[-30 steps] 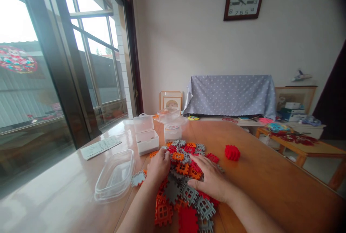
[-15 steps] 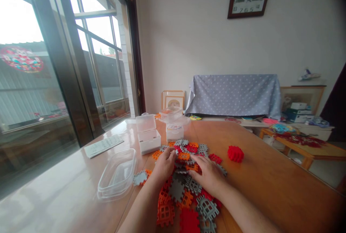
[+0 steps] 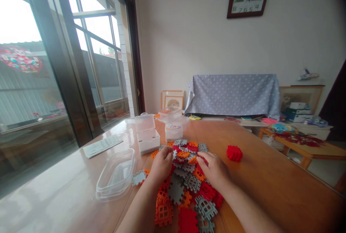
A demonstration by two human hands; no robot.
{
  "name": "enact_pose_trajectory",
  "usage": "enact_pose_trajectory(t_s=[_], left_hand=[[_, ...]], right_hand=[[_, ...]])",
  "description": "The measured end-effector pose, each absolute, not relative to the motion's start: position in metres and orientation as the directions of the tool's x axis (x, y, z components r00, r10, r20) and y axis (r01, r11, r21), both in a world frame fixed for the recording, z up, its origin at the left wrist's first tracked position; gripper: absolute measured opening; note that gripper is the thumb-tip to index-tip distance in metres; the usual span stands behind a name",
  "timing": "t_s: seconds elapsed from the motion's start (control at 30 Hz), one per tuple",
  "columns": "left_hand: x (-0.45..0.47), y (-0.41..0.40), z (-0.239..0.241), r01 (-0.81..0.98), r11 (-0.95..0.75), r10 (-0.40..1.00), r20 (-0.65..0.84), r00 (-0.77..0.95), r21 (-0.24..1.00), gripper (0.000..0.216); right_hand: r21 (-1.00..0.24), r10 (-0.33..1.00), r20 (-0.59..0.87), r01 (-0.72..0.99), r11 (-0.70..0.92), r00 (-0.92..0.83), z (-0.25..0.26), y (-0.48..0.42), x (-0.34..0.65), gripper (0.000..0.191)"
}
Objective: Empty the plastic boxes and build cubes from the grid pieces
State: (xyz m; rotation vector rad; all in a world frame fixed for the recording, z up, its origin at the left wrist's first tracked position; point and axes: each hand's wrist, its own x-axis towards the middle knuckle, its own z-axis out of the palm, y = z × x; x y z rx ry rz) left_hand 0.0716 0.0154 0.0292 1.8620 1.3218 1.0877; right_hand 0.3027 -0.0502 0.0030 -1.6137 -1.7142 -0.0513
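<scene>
A heap of toothed plastic building tiles in red, orange and grey lies on the wooden table between my hands. My left hand is at the heap's left side, fingers curled together against its far part. A small grey tile shows at its fingertips; whether it is gripped I cannot tell. On the right, my right hand has its thumb and fingers drawn together at an orange tile. Some tiles are hidden under both hands. Apart from the heap, a block of stacked red tiles stands to the right.
Left of the heap lies a clear plastic tub, with a printed sheet beyond it. Behind the heap stand a white box with an open lid and another clear box. A glass door borders the left.
My right hand has shifted slightly right and its spread fingers have come together at an orange tile. Tiles in the heap's middle have shifted. My left hand stays nearly in place.
</scene>
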Motion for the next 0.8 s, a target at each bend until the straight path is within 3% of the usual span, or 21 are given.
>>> enact_pose_trajectory(t_s=[0.13,0.3,0.37,0.43,0.5,0.67,0.8], left_hand=[[0.065,0.018,0.03,0.459,-0.268,0.961,0.269,0.065,0.847,0.024],[0.06,0.023,0.028,0.435,-0.246,0.963,0.269,0.008,0.866,0.026],[0.06,0.025,0.027,0.459,-0.246,0.963,0.269,0.016,0.854,0.027],[0.061,0.026,0.024,0.481,-0.243,0.965,0.262,0.027,0.842,0.028],[0.061,0.027,0.021,0.5,-0.238,0.967,0.249,0.045,0.833,0.029],[0.061,0.033,0.011,0.549,-0.243,0.969,0.224,0.102,0.8,0.026],[0.061,0.035,0.006,0.583,-0.237,0.971,0.214,0.11,0.777,0.026]], right_hand=[[-0.405,0.857,0.503,0.843,0.353,-0.117,0.017,-0.069,0.295,0.055],[-0.425,0.859,0.257,0.746,0.513,-0.444,0.045,-0.109,0.272,0.097],[-0.434,0.808,0.129,0.7,0.567,-0.574,0.051,-0.12,0.263,0.1],[-0.435,0.762,0.057,0.671,0.601,-0.645,0.05,-0.125,0.257,0.091],[-0.432,0.756,0.036,0.672,0.601,-0.653,0.045,-0.124,0.255,0.086],[-0.415,0.84,0.037,0.756,0.506,-0.542,0.033,-0.114,0.257,0.105],[-0.374,0.908,0.151,0.828,0.419,-0.391,0.029,-0.104,0.258,0.092]])
